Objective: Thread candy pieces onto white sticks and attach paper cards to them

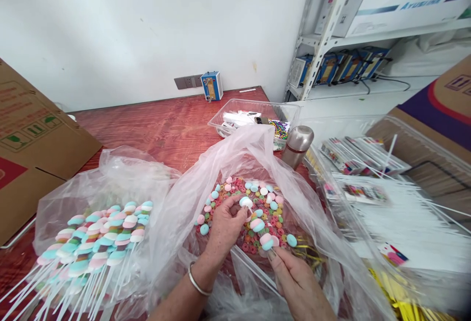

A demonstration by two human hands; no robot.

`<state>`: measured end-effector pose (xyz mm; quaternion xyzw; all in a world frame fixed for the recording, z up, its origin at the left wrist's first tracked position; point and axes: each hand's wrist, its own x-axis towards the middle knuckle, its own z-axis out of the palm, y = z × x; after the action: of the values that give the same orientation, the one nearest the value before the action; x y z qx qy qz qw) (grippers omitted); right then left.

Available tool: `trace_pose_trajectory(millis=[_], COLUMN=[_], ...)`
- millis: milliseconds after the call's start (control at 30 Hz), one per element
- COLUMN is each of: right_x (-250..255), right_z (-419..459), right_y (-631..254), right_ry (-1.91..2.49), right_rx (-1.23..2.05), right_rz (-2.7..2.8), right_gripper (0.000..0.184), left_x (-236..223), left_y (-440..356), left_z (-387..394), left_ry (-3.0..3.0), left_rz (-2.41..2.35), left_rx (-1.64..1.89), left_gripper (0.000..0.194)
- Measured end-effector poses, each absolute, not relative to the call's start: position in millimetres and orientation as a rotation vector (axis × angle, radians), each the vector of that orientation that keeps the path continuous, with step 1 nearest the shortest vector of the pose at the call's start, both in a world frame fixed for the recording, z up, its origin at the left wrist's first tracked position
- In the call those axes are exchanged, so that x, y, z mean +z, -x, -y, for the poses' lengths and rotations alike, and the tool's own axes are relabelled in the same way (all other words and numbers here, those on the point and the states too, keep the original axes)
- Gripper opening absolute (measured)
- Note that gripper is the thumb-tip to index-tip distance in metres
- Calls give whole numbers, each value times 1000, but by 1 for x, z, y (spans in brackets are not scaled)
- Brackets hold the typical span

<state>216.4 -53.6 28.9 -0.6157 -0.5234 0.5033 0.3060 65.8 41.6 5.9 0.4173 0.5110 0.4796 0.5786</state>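
Left hand [225, 223] pinching between thumb and fingers [234, 200], wrist [206, 268] behind them, right hand [300, 279] gripping (thumb [277, 262] uppermost), right of the left fingertips, nearer the body

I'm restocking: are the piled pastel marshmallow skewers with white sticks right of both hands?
No, the piled pastel marshmallow skewers with white sticks lie to the left of the left hand.

Two hands [226, 225], one bangle [194, 283], one flask [296, 145] — two brown cartons [40, 154]

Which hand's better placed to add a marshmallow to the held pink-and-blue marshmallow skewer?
Left, probably: the left hand pinches a round white-and-blue marshmallow near the far end of the pink-and-blue marshmallow skewer, while the right hand grips it closer to the body.
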Motion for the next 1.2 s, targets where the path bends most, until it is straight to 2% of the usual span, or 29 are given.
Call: trace_pose_trajectory(millis=[300, 733, 900, 1067, 1200], right_x=[29, 27, 19, 15, 12], right_z=[57, 51, 46, 46, 49], right_y=[-205, -199, -199, -197, -190], right_ry=[1468, 1474, 1527, 1639, 1771], right_rx=[1717, 1669, 1500, 1065, 825], right_rz=[925, 865, 1049, 1475, 1737], right_gripper=[46, 44, 42, 41, 45], left_x=[-2, 1, 4, 22, 42], left_y=[-65, -66, -69, -75, -84], left_z=[-37, -36, -31, -33, -35], left_ry=[-1202, -1392, -1341, -728, -501], left_rz=[-1210, -1191, -1173, -1005, -838], left_rx=[1158, 1176, 1171, 1319, 1223], left_gripper=[30, 28, 26, 35, 34])
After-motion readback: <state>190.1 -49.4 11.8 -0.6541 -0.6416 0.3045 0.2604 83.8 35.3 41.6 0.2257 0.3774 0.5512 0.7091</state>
